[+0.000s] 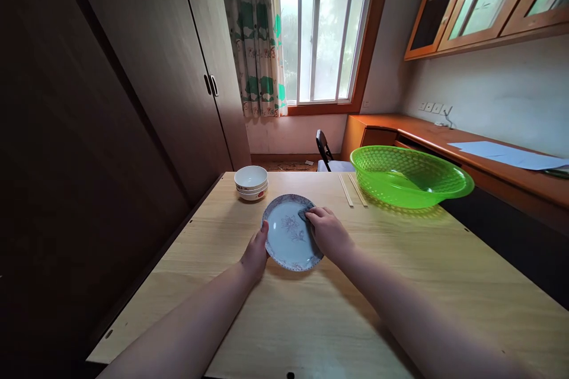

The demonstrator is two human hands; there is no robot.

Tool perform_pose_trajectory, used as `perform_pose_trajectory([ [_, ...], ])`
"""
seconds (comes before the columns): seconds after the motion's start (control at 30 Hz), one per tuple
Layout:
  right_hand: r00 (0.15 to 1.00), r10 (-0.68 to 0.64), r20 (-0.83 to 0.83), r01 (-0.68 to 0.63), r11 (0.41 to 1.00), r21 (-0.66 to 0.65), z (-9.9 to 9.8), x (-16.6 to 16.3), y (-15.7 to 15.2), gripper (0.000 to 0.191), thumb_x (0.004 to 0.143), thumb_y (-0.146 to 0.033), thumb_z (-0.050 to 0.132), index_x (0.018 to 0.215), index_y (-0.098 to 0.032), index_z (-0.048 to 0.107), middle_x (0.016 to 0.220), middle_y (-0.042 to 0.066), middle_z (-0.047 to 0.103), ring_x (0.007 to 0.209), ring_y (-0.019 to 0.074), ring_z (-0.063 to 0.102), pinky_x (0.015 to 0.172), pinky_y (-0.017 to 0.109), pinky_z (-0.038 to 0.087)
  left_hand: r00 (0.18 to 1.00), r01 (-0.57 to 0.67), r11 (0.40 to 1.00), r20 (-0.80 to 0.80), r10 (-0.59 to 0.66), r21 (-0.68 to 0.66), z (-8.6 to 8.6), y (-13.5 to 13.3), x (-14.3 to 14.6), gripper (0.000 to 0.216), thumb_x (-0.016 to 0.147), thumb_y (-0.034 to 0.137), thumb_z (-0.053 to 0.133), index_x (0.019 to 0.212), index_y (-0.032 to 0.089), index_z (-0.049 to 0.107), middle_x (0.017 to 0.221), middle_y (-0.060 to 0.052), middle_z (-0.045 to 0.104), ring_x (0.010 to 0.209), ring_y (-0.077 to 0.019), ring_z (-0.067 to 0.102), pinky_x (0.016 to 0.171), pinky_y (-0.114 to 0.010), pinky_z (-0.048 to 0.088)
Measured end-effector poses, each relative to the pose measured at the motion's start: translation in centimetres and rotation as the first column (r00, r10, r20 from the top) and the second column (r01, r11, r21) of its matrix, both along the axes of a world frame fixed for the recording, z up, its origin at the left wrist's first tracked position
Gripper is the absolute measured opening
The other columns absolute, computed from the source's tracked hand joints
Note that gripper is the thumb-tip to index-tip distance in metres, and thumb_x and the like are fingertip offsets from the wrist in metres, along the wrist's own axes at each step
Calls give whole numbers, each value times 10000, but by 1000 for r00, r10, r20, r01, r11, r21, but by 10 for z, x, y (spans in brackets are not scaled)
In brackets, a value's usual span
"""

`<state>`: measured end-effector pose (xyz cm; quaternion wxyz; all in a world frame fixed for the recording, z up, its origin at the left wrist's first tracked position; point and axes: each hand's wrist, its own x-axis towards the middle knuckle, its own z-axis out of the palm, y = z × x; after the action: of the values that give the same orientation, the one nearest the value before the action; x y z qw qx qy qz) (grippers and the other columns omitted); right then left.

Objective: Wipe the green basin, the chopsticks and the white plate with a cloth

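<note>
A round plate (287, 237) with a patterned rim and a faint flower print is tilted up off the wooden table (400, 284). My left hand (255, 251) grips its left rim, thumb on the face. My right hand (329, 231) is closed on a small dark grey cloth or sponge (304, 215), pressed against the plate's upper right part.
Stacked white bowls (251, 182) stand behind the plate to the left. A pair of chopsticks (352, 189) lies next to a big green plastic basket (409, 176) at the back right. A black chair (326, 153), a dark wardrobe on the left, and a desk on the right surround the table.
</note>
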<state>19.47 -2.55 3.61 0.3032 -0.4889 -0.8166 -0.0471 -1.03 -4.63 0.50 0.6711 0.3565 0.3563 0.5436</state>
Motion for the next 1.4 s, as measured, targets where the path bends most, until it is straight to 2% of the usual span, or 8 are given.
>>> perform_pose_trajectory([
  [0.17,993,67,-97,-64,998,28,1,-7,-6,332,869,-102,496,1139,-167,677,1141,140,659,1080,263,575,939,440,506,979,165,981,-136,-151,99,8,-4,-1,624,817,651,571,1099,109,700,1020,-145,746,1080,-318,635,899,-383,486],
  [0.33,967,240,-89,-239,971,16,5,-19,-22,331,871,-156,527,1174,-171,661,1154,135,654,1094,268,566,954,456,502,943,245,954,-273,-193,173,13,-9,3,647,819,679,533,1110,124,699,897,-110,742,912,-286,651,768,-348,487],
  [0.53,853,518,-70,-523,847,-98,7,-32,-42,395,792,-107,551,1162,-186,668,1119,100,678,1020,227,599,920,394,515,933,191,962,-339,-117,194,6,-4,0,655,829,702,486,991,114,724,789,-87,726,827,-259,644,782,-345,479],
  [0.67,829,555,-69,-557,810,-181,7,-33,-44,438,751,-60,527,1144,-184,675,1100,84,691,1002,207,609,914,351,506,988,25,993,-151,-8,111,0,4,-2,665,808,711,513,997,107,718,920,-128,746,943,-290,657,864,-379,489],
  [0.83,862,506,-6,-501,851,-157,9,-27,-37,347,788,-81,528,1060,-210,701,962,56,716,860,186,608,817,325,497,987,-98,994,127,103,-47,5,10,-3,624,880,634,476,1165,110,659,1152,-159,708,1150,-299,617,999,-416,461],
  [1.03,968,245,48,-246,969,16,10,-11,-24,178,845,-182,563,930,-225,713,913,55,720,911,215,586,861,364,428,955,-239,959,141,261,-154,19,8,-4,593,917,596,438,1306,171,579,1275,-125,660,1226,-292,583,1035,-427,463],
  [1.2,999,-10,-53,16,994,112,7,-3,-17,195,850,-187,559,964,-216,715,985,54,720,973,231,574,919,379,388,949,-260,956,147,279,-136,22,3,-3,553,926,561,455,1324,195,569,1274,-110,664,1252,-278,566,1078,-408,431],
  [1.4,998,-20,-60,27,993,119,3,-2,-13,227,863,-349,616,1011,-205,710,1018,68,714,967,236,593,894,373,398,956,-233,971,173,238,-49,15,5,-5,587,907,598,465,1246,148,625,1222,-135,688,1270,-294,548,1106,-428,399],
])
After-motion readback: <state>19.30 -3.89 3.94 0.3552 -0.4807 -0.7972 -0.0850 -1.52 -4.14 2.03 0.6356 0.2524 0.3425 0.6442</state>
